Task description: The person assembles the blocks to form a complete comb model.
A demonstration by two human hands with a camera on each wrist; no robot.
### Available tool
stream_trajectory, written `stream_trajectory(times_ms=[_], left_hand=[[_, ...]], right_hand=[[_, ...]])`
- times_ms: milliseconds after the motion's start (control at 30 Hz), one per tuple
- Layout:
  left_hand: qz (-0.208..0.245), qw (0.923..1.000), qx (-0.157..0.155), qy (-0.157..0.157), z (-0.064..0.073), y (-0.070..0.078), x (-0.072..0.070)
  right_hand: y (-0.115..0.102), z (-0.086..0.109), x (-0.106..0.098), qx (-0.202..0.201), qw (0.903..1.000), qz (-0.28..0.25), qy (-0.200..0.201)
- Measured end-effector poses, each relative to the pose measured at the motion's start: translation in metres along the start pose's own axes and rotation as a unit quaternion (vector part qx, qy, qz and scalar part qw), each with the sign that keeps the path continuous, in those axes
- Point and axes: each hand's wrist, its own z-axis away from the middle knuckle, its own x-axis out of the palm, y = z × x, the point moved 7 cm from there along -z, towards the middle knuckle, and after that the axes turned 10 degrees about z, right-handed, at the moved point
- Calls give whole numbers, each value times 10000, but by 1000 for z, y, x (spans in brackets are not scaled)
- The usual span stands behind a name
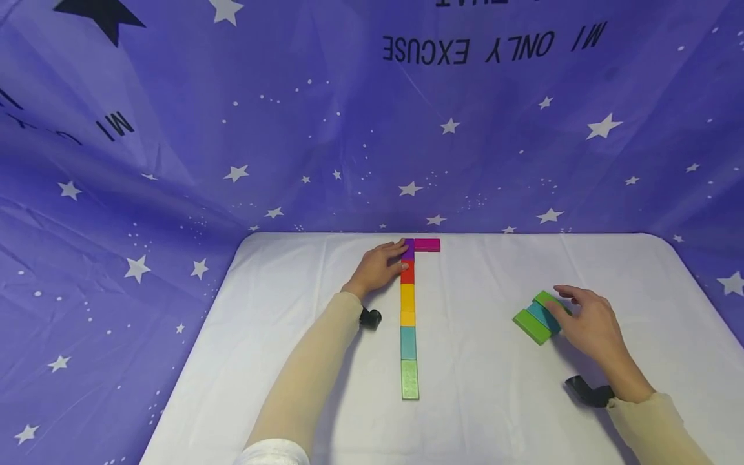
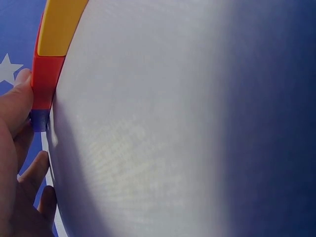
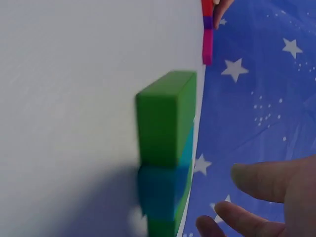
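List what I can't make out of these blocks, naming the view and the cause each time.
Green rectangular block on the far side of the teal rectangular block: head view, partly hidden by the right grip; right wrist view, cut off by the bottom edge.
Purple rectangular block: head view, partly covered by the left grip.
Yellow rectangular block: left wrist view, cut off by the top edge.

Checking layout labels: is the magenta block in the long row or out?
Out: the magenta block juts sideways from the purple block ending the long row.
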Motion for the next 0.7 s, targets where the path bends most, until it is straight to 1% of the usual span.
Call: stream_trajectory(times_ms=[167, 400, 600, 700], left_hand=[[17, 10000, 5, 7, 0, 1, 1], [23, 10000, -26, 25, 1, 0, 1], [41, 9999, -92, 15, 1, 1, 1], [13, 9999, -100, 20, 1, 2, 1]], right_hand=[[14, 6, 2, 98, 9996, 236, -156], [21, 9, 8, 67, 9983, 439, -364], [23, 4, 9, -292, 9973, 548, -386], [23, -1, 9, -468, 9966, 599, -309]])
